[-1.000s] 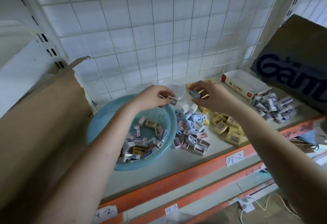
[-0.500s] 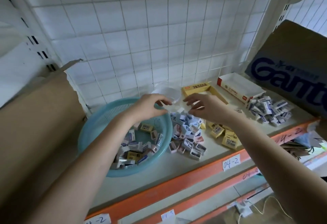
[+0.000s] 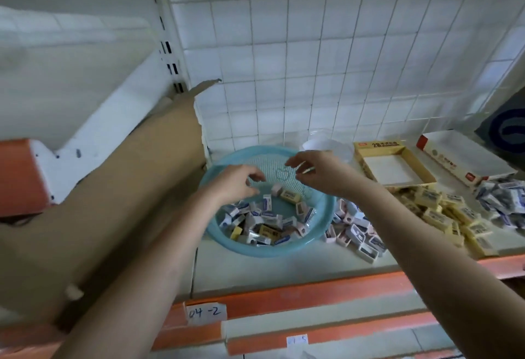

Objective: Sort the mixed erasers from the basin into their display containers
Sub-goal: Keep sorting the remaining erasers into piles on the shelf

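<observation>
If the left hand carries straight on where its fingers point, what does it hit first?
Likely the pale eraser beside a yellow eraser in the blue basin, just past the fingertips of the left hand; depth is uncertain.

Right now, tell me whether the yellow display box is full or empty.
Empty. The yellow display box shows its bare white floor with nothing on it; the yellow erasers lie heaped on the shelf in front of it.

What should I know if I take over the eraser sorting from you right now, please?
Left hand: loosely curled over the basin, empty.
Right hand: over its far side; grip unclear.
Many mixed erasers lie in the basin.
Sorted on the shelf: pink-white pile, yellow pile, blue-white pile.
Yellow box and red-white box hold nothing.
Left: empty the basin, box the piles.
</observation>
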A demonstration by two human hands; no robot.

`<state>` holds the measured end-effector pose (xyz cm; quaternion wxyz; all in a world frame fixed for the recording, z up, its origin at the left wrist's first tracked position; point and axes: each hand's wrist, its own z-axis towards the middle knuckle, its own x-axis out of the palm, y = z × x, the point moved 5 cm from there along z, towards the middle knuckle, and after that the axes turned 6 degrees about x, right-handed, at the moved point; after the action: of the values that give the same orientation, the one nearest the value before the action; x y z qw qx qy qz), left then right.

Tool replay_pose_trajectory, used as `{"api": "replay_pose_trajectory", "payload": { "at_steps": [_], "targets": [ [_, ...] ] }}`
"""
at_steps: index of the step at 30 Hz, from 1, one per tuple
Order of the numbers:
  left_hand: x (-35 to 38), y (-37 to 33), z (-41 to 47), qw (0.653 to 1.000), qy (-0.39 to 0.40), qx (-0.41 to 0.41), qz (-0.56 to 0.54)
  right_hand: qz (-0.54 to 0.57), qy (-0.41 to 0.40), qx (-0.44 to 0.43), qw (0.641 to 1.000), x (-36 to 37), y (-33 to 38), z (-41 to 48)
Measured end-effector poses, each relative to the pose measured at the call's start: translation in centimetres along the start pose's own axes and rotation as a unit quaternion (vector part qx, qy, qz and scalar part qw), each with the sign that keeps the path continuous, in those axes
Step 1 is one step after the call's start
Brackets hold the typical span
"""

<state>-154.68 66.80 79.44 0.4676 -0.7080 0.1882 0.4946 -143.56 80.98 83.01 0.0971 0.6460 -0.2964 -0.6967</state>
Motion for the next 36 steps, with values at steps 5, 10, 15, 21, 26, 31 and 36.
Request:
{"api": "replay_pose_trajectory", "payload": {
  "at_steps": [5,10,15,21,26,31,36],
  "targets": [
    [1.4,0.8,-0.7,0.999,0.039,-0.031,-0.015,-0.166,0.060,-0.015,0.984,2.8,0.6,2.3],
    [2.0,1.2,-0.8,0.995,0.054,-0.051,-0.071,-0.182,0.122,-0.035,0.975,6.0,1.0,2.9],
    [2.2,1.2,-0.5,0.994,0.065,-0.041,-0.075,-0.202,0.136,-0.011,0.970,6.8,0.1,3.9],
    [2.4,0.9,-0.5,0.992,0.083,-0.022,-0.097,-0.158,0.054,-0.016,0.986,6.2,0.1,3.9],
    [2.6,-0.6,-1.3,0.985,0.153,0.000,-0.076,-0.113,-0.018,-0.038,0.993,5.0,0.8,3.8],
    [3.5,-0.9,-1.3,0.986,0.165,0.015,-0.019,-0.056,-0.083,-0.045,0.994,4.4,0.7,3.6],
    [3.2,0.2,-0.6,0.996,0.086,-0.006,-0.029,-0.035,-0.099,-0.042,0.994,4.2,0.6,3.5]
  ]
}}
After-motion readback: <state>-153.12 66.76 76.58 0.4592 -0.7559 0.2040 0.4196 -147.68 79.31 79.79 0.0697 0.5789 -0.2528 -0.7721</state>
